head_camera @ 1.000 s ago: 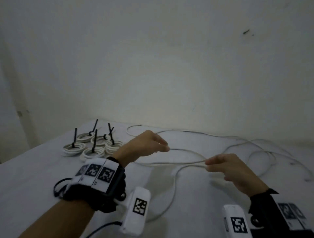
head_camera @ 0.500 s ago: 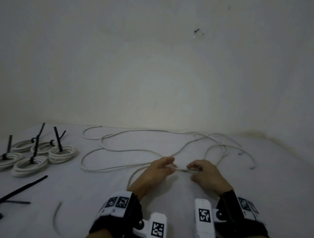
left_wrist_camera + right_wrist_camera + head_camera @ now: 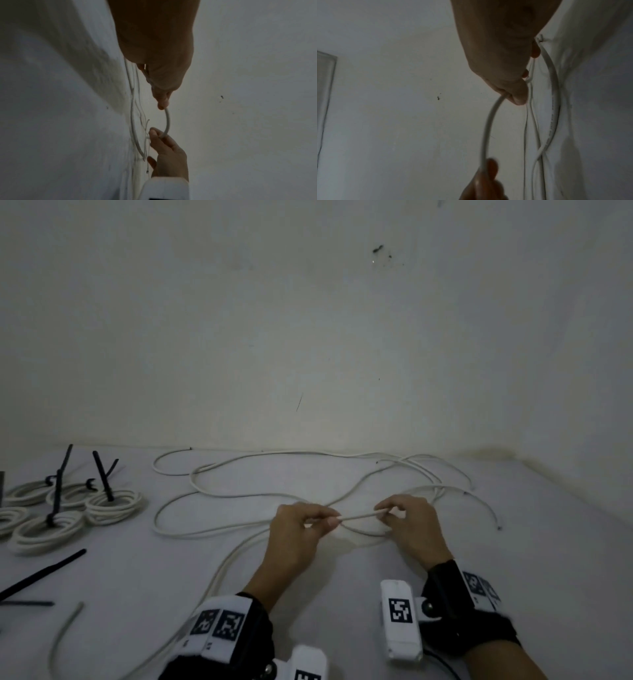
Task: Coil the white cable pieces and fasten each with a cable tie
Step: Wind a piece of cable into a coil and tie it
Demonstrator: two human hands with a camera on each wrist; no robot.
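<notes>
No legible text or numbers.

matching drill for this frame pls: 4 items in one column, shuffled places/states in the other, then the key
Items:
1. white cable
2. coiled cable bundles
3. loose black cable tie
4. short white cable piece

Places/states:
A. lying flat on the table at the left edge, fastening nothing
B. pinched between left hand and right hand, a short span stretched above the table
C. at near left, curved, untied
D. grouped at far left, each fastened with a black tie standing up

Pairs: 1-B, 2-D, 3-A, 4-C
</notes>
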